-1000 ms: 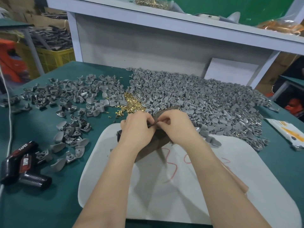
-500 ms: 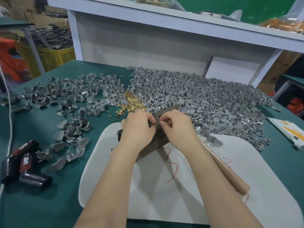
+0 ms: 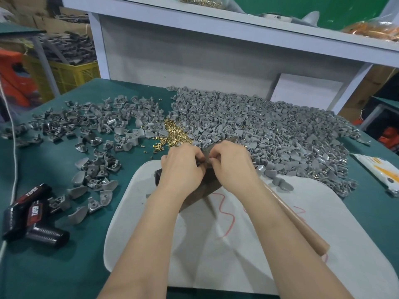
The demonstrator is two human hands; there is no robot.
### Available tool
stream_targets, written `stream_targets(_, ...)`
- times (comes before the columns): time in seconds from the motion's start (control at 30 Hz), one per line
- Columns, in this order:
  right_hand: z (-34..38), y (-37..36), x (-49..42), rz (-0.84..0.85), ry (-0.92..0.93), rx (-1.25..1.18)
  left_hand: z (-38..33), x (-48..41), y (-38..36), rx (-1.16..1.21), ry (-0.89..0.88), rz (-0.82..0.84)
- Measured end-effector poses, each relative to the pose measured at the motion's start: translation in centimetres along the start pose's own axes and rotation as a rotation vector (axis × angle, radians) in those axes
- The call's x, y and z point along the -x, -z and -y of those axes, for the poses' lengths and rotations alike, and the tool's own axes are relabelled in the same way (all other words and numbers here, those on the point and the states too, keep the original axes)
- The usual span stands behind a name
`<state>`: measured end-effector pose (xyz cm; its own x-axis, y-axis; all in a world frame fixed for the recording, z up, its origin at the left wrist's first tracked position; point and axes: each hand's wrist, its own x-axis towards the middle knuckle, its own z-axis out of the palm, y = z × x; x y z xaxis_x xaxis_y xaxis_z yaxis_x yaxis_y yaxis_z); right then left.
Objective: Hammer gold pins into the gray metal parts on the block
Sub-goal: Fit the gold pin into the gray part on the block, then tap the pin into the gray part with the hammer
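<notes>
A dark brown block [image 3: 207, 188] stands on the white mat [image 3: 248, 244]. Both hands are curled over its top, fingertips meeting. My left hand [image 3: 183, 167] pinches a small gray metal part [image 3: 207, 162] on the block. My right hand [image 3: 232, 164] pinches at the same spot; any pin between the fingers is hidden. A wooden hammer handle [image 3: 302, 227] runs out from under my right wrist toward the lower right; its head is hidden. Loose gold pins [image 3: 174, 134] lie just beyond the hands.
A large heap of gray parts [image 3: 269, 134] fills the back right, and scattered gray parts [image 3: 92, 134] lie at left. Black tape dispensers [image 3: 32, 216] sit at the near left, a white packet [image 3: 380, 171] at the right edge. A white shelf [image 3: 216, 50] rises behind the green table [image 3: 54, 255].
Both hands stay together over the block. My right forearm has shifted a little left, so more of the hammer handle shows beside it.
</notes>
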<state>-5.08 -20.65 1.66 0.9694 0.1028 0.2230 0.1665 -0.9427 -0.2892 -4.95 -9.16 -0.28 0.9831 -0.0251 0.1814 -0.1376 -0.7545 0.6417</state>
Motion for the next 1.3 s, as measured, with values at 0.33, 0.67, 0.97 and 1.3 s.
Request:
stream_targets(0.33,0.0,-1.1,-0.2,-0.077,0.020,0.057,-0.3,0.2,0.2,-0.010,-0.026,-0.006)
stream_targets(0.67,-1.0,-0.6,-0.2,-0.059,0.033,-0.065,-0.2,0.2,0.1,-0.006,-0.006,-0.019)
stream_targets(0.97,-6.2,0.6,1.1,0.205,-0.391,0.004,-0.1,0.0,-0.2,-0.023,0.011,-0.022)
stream_targets(1.3,-6.2,3.3,2.8,-0.023,-0.206,-0.165,-0.1,0.0,-0.2,-0.009,0.042,-0.061)
